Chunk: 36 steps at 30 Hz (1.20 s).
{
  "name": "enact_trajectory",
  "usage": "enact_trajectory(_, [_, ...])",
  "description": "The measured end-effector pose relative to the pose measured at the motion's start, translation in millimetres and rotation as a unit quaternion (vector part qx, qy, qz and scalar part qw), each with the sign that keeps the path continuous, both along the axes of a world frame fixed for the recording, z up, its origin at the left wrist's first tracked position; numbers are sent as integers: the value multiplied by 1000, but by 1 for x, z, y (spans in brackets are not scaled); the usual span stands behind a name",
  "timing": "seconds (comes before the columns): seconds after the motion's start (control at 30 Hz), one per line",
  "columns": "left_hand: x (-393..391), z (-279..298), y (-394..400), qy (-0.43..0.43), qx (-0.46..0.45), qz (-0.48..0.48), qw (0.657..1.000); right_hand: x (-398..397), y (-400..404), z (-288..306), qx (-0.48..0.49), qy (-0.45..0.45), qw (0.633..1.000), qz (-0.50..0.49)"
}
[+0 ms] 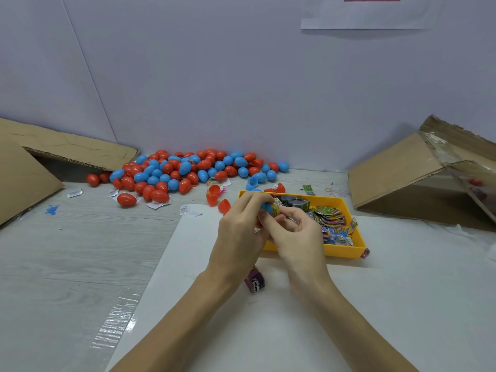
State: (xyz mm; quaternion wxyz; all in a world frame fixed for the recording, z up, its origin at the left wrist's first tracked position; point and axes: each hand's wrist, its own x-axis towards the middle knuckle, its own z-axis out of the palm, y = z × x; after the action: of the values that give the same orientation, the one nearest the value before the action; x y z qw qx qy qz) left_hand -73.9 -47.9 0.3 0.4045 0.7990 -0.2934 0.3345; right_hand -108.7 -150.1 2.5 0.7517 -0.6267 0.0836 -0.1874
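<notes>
Gripping blue egg half (266, 207) in left hand (239, 229), pinching folded printed packet (276, 209) at its mouth with right hand (298, 237), both pressed together over yellow tray (346, 251); hold shell steady, tuck packet corners fully inside before capping.

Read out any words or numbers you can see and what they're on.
Nothing is legible.
Folded packet held against the blue egg half: print blurred.
Packets in the yellow tray: print blurred.
Purple packet: marks blurred.
White slips on the table: too small.
</notes>
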Motion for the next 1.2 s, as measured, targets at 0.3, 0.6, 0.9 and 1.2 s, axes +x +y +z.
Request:
enact_trajectory(0.3, [7, -4, 0, 29, -6, -12, 999, 1, 2, -5, -148, -27, 988, -26])
enact_trajectory(0.6, [5, 4, 2, 306, -191, -171, 917, -1, -13, 7, -293, -69, 952, -51])
enact_trajectory(0.9, [11, 6, 9, 378, -194, -230, 876, 5, -21, 6, -173, -42, 983, -35])
enact_trajectory(1.2, [14, 6, 14, 368, -227, -243, 868, 5, -22, 8, 26, 2, 1000, -1])
